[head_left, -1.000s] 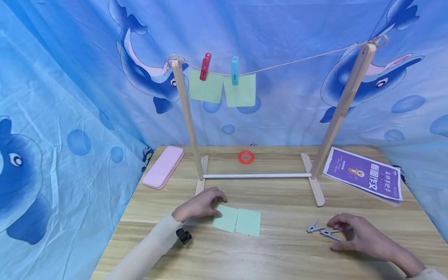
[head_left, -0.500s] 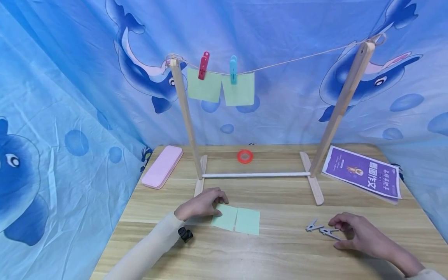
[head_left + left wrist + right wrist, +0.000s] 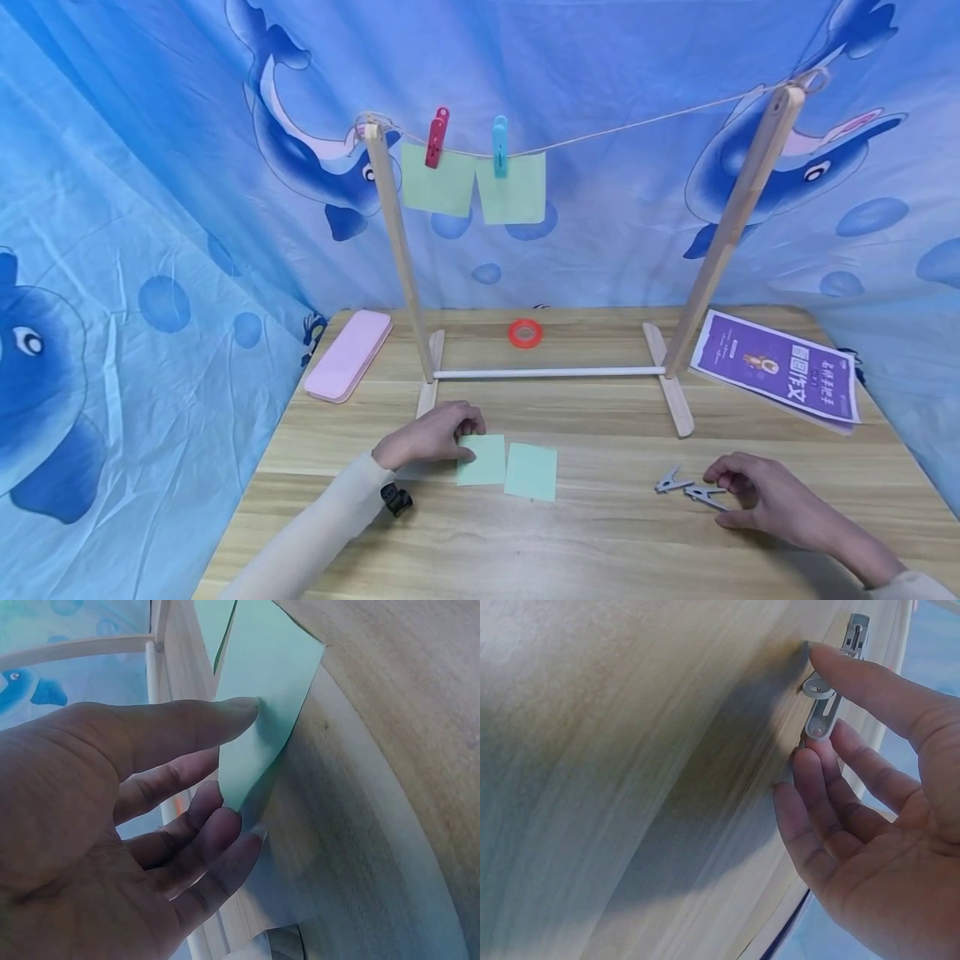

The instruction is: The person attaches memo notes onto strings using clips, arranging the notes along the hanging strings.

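In the head view my left hand (image 3: pixel 431 435) pinches the left edge of a green paper square (image 3: pixel 486 461). The left wrist view has the thumb on the face of this paper (image 3: pixel 262 667), with fingertips at its lower edge and behind it. A second green square (image 3: pixel 531 472) lies just to its right. My right hand (image 3: pixel 783 502) rests with parted, bent fingers around a grey clothespin (image 3: pixel 703 497); in the right wrist view, thumb and fingers are beside the clothespin (image 3: pixel 823 716), and a firm grip does not show. Another grey clothespin (image 3: pixel 672 481) lies left of it.
Behind the hands stands a wooden frame (image 3: pixel 723 242) with a string. A red clip (image 3: pixel 437 137) and a blue clip (image 3: pixel 500 148) hold two green squares (image 3: pixel 438 183) there. Also on the table are a pink case (image 3: pixel 348 357), red tape (image 3: pixel 525 333) and a purple booklet (image 3: pixel 780 367).
The green square at my left hand has turned straighter and shifted slightly away from the one beside it. My right hand and the grey clothespins have hardly moved.
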`<act>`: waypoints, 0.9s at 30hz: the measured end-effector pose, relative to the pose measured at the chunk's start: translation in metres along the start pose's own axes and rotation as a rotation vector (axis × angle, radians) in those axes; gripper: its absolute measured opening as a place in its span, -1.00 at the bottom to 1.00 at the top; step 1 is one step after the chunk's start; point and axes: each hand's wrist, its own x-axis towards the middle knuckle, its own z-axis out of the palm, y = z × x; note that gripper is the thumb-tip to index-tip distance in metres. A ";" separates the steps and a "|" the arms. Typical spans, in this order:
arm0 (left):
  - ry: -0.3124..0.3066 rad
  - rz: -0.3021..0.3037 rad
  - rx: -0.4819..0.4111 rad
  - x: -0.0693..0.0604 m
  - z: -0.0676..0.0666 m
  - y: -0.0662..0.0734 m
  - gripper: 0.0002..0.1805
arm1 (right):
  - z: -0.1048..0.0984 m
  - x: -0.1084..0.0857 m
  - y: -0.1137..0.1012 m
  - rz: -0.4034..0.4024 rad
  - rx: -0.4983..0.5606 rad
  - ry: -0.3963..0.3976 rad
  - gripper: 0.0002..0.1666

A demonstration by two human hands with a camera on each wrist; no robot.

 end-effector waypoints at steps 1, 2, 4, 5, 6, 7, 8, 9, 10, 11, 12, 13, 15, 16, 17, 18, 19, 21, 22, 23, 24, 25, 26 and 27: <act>0.000 -0.004 -0.003 0.000 0.000 0.000 -0.64 | 0.000 0.000 0.000 0.013 0.002 -0.009 -0.49; 0.000 -0.006 -0.006 0.001 -0.001 0.000 -0.64 | -0.001 0.001 -0.001 0.024 0.005 -0.015 -0.49; 0.001 -0.010 -0.011 0.001 -0.001 0.000 -0.64 | -0.002 0.001 -0.001 0.041 0.009 -0.026 -0.49; 0.001 -0.011 -0.014 0.001 -0.001 0.000 -0.65 | -0.002 0.001 -0.001 0.043 0.009 -0.026 -0.49; 0.000 -0.014 -0.017 0.002 -0.001 0.000 -0.65 | -0.002 0.002 -0.001 0.040 0.008 -0.023 -0.49; -0.001 -0.015 -0.019 0.002 -0.001 -0.001 -0.66 | -0.002 0.002 -0.002 0.041 0.009 -0.022 -0.49; -0.002 -0.016 -0.021 0.002 -0.001 -0.001 -0.67 | -0.001 0.001 -0.002 0.041 0.010 -0.021 -0.50; -0.003 -0.017 -0.025 0.002 0.000 -0.001 -0.68 | -0.001 0.001 -0.002 0.041 0.013 -0.021 -0.51; -0.003 -0.016 -0.027 0.002 0.000 -0.002 -0.69 | -0.001 0.001 -0.001 0.039 0.015 -0.017 -0.51; -0.002 -0.013 -0.029 0.002 0.001 -0.002 -0.71 | -0.001 0.001 -0.001 0.036 0.015 -0.012 -0.52; -0.002 -0.014 -0.032 0.002 0.001 -0.003 -0.73 | -0.001 0.000 -0.001 0.035 0.018 -0.009 -0.52; -0.002 -0.015 -0.036 0.002 0.002 -0.003 -0.74 | 0.000 0.000 -0.001 0.031 0.019 -0.004 -0.53; 0.001 -0.021 -0.048 0.001 0.003 -0.004 -0.76 | 0.000 0.000 -0.001 0.018 0.017 0.009 -0.54; 0.003 -0.027 -0.051 0.000 0.003 -0.005 -0.77 | 0.000 0.000 0.000 0.010 0.015 0.018 -0.54; 0.004 -0.035 -0.057 0.000 0.003 -0.005 -0.79 | 0.000 -0.001 0.000 0.008 0.014 0.022 -0.54; 0.005 -0.043 -0.059 -0.001 0.003 -0.006 -0.81 | 0.000 -0.001 0.000 0.007 0.014 0.024 -0.54; 0.007 -0.048 -0.061 -0.001 0.003 -0.006 -0.84 | 0.000 -0.001 0.000 0.008 0.011 0.026 -0.55; 0.013 -0.052 -0.063 -0.002 0.003 -0.007 -0.88 | 0.000 -0.001 0.000 0.010 0.011 0.028 -0.55; 0.013 -0.052 -0.064 -0.003 0.003 -0.007 -0.89 | 0.000 -0.001 0.000 0.014 0.013 0.026 -0.55; 0.014 -0.051 -0.069 -0.003 0.002 -0.007 -0.90 | 0.000 0.000 -0.001 0.022 0.014 0.021 -0.55; 0.017 -0.048 -0.074 -0.004 0.002 -0.007 -0.90 | 0.000 0.000 -0.001 0.029 0.014 0.016 -0.55; 0.019 -0.045 -0.082 -0.004 0.002 -0.008 -0.91 | 0.000 0.000 -0.001 0.037 0.013 0.011 -0.55; 0.020 -0.040 -0.091 -0.005 0.001 -0.008 -0.92 | -0.001 0.000 -0.001 0.045 0.012 0.006 -0.55; 0.023 -0.033 -0.098 -0.005 0.001 -0.008 -0.92 | -0.001 0.000 -0.002 0.056 0.010 0.002 -0.56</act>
